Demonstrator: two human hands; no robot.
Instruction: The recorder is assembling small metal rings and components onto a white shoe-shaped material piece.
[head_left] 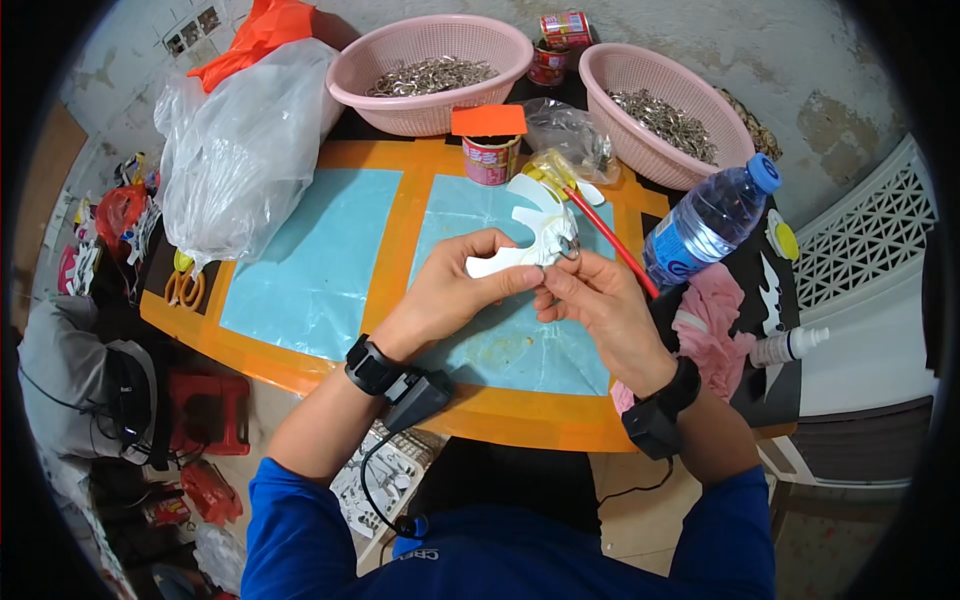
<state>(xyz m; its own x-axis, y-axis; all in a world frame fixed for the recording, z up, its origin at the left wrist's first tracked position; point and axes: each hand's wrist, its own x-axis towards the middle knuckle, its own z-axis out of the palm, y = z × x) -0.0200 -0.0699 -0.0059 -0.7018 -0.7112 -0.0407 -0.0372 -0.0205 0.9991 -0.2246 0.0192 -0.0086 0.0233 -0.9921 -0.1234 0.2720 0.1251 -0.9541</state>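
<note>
Above the near middle of the table I hold a flat white piece (546, 237) with curved, pointed prongs. My left hand (450, 287) grips its lower left end between thumb and fingers. At its right edge sits a small metal ring (570, 248), and my right hand (608, 308) pinches there with closed fingertips. How the ring joins the white piece is partly hidden by my fingers. Under both hands lies a light blue sheet (470, 345), bordered by orange tape. Just beyond the right hand, a red stick (618, 245) slants across the table.
Two pink baskets (345, 88) (735, 125) of metal clasps stand at the back, with a tub (490, 162) under an orange card between. A stuffed plastic bag (245, 150) and scissors (185, 291) are left. A water bottle (705, 222), pink cloth (712, 318) and small white bottle (788, 347) lie right.
</note>
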